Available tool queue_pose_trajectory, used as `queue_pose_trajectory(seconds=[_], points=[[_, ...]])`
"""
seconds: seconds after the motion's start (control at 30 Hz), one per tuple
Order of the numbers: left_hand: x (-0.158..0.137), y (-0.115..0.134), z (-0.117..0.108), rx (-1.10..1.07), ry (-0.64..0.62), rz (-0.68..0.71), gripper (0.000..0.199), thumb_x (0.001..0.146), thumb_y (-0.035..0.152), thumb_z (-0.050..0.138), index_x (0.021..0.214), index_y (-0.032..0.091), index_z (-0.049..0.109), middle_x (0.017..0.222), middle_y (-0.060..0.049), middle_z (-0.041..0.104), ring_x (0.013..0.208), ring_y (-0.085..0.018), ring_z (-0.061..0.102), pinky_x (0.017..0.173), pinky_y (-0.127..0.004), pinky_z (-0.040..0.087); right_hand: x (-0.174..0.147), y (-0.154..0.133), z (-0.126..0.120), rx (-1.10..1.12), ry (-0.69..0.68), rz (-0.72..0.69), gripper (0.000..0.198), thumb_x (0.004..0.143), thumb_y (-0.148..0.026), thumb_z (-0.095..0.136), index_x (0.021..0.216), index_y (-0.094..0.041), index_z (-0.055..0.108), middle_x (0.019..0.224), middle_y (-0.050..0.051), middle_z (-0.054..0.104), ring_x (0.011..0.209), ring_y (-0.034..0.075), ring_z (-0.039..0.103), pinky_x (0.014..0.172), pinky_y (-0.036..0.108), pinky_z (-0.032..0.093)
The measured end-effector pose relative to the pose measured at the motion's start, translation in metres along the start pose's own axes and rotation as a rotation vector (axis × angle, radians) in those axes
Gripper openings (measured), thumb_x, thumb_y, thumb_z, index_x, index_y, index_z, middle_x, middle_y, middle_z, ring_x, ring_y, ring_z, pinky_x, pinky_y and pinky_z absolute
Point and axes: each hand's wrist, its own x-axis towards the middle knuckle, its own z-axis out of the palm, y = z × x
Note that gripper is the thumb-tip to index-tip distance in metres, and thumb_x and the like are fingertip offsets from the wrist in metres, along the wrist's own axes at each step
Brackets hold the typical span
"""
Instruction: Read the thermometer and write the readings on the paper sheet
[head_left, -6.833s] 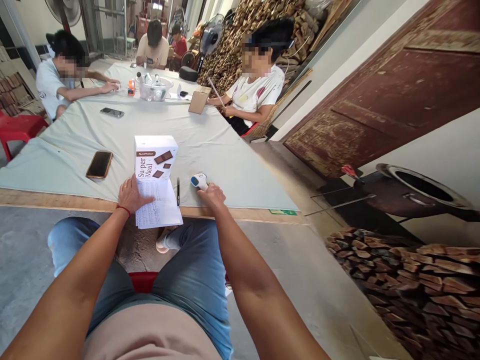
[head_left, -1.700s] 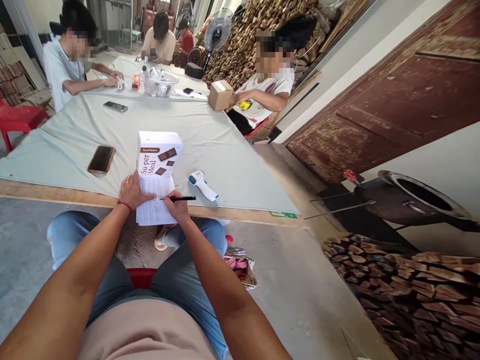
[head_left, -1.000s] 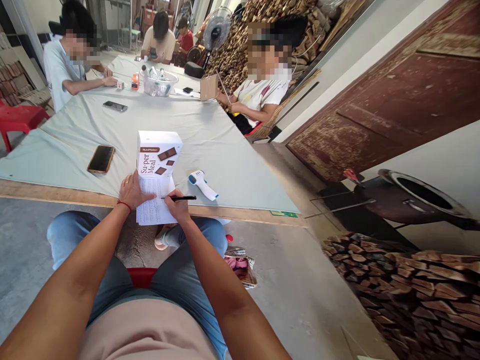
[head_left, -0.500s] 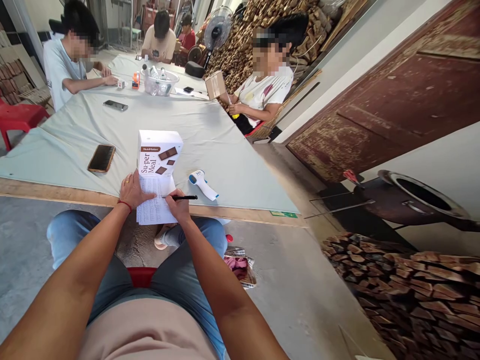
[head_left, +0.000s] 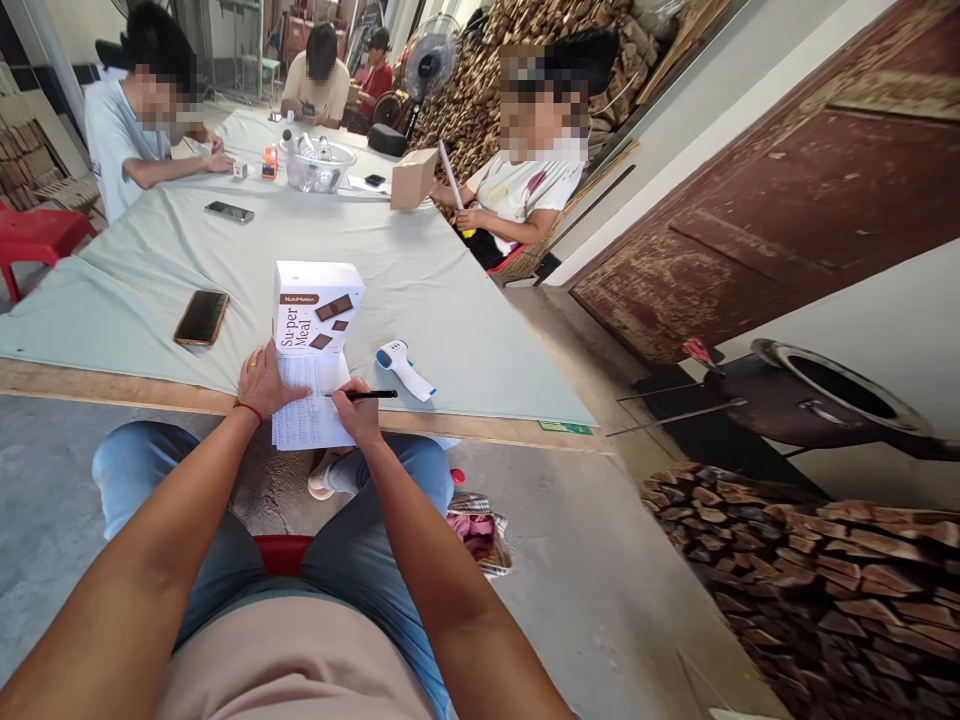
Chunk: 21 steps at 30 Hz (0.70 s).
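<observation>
While my right hand (head_left: 355, 412) pinches the pen (head_left: 376, 395) over the sheets (head_left: 309, 428), my left hand (head_left: 263, 383) lies spread, thumb on them; overhanging the counter (head_left: 480, 355), they could sag if I press hard.

Decent soft light on the pale green fabric tablecloth (head_left: 480, 340), but the stacked brown split firewood (head_left: 832, 590) goes pretty dark, and the edges look wide-angle stretched

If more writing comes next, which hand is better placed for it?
Probably the right hand: it holds the black pen at the paper, while the left hand has no pen, its thumb lying across the paper.
</observation>
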Motion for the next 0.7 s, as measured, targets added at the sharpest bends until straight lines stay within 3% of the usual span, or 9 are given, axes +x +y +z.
queue_pose_trajectory(seconds=[0.5, 0.6, 0.7], points=[[0.0, 0.001, 0.0, 0.013, -0.009, -0.004, 0.113, 0.071, 0.058, 0.081, 0.155, 0.01, 0.023, 0.156, -0.026, 0.043, 0.151, -0.038, 0.035, 0.125, -0.05, 0.026, -0.002, 0.005, 0.004, -0.034, 0.016, -0.019, 0.02, 0.071, -0.035, 0.057, 0.06, -0.027, 0.043, 0.059, -0.004, 0.049, 0.064, 0.017, 0.049, 0.065, 0.031, 0.044], [0.0, 0.001, -0.001, 0.018, -0.012, -0.009, 0.112, 0.071, 0.057, 0.081, 0.154, 0.007, 0.025, 0.156, -0.027, 0.044, 0.151, -0.038, 0.035, 0.126, -0.048, 0.025, -0.004, 0.005, 0.003, -0.009, 0.052, -0.057, 0.015, 0.079, -0.038, 0.055, 0.069, -0.026, 0.05, 0.065, -0.003, 0.054, 0.065, 0.018, 0.052, 0.067, 0.032, 0.046], [0.0, 0.0, -0.003, 0.014, -0.006, -0.002, 0.109, 0.07, 0.056, 0.082, 0.152, 0.008, 0.028, 0.155, -0.025, 0.045, 0.15, -0.038, 0.036, 0.125, -0.047, 0.027, 0.005, 0.003, -0.007, -0.076, 0.035, -0.177, 0.018, 0.089, -0.037, 0.051, 0.091, -0.024, 0.063, 0.084, 0.003, 0.066, 0.08, 0.021, 0.061, 0.077, 0.035, 0.05]])
